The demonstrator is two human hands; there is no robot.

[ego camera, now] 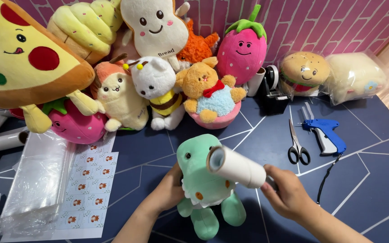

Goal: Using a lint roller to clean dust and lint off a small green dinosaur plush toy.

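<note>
**Green dinosaur plush under the lint roller**

The green dinosaur plush (203,189) stands upright near the front edge of the dark blue table (374,180), roughly at its middle. I have my left hand (169,191) closed around the toy's side and back, which I judge props it so it does not tip. My right hand (287,193) is wrapped around the handle of a white lint roller (235,166); the roller's barrel lies against the plush's head, its open end facing the camera, a placing that suits rolling over the fabric.

By the front left corner sits a stack of clear plastic bags (37,184) overlapping a sheet of small stickers (91,184), both within my left arm's reach. To the right, past the roller, lie black-handled scissors (297,146) and a blue tagging gun (327,132), flat and just beside each other, apart from the toy.

Further back, a black tape dispenser (271,92) stands near the middle. Along the far edge, against the pink brick wall (329,22), plush toys are heaped: a pizza slice plush (23,58) at the left, a bee-striped white plush (158,87), an orange bear plush (210,92) and a strawberry plush (241,49). A burger plush (303,72) in a clear bag sits toward the far right corner.
</note>
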